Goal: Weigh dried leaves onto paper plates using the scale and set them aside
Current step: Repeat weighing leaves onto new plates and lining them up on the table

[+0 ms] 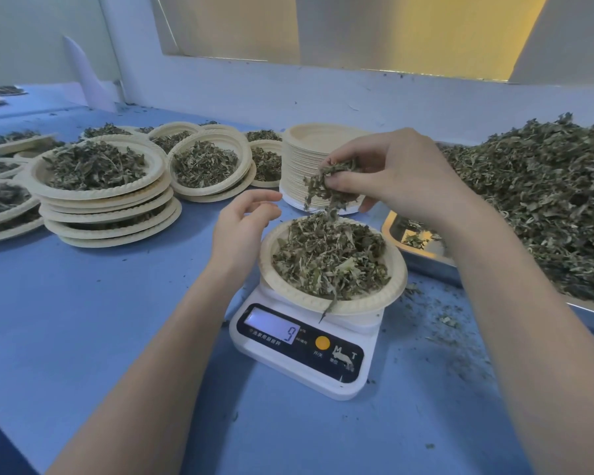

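A white digital scale [302, 351] stands on the blue table, its display showing 9. On it sits a paper plate [396, 265] heaped with dried leaves [330, 258]. Above the plate's far side, my right hand [398, 173] pinches a tuft of dried leaves [326, 186], and some of them trail down toward the heap. My left hand [244, 224] hovers just left of the plate with fingers loosely curled, holding nothing. A big pile of loose dried leaves [542, 193] fills a metal tray [426, 258] on the right.
Stacks of filled paper plates [103, 197] crowd the left and back of the table. A tall stack of empty plates [302, 156] stands behind the scale. Leaf crumbs litter the table right of the scale. A white wall ledge runs along the back.
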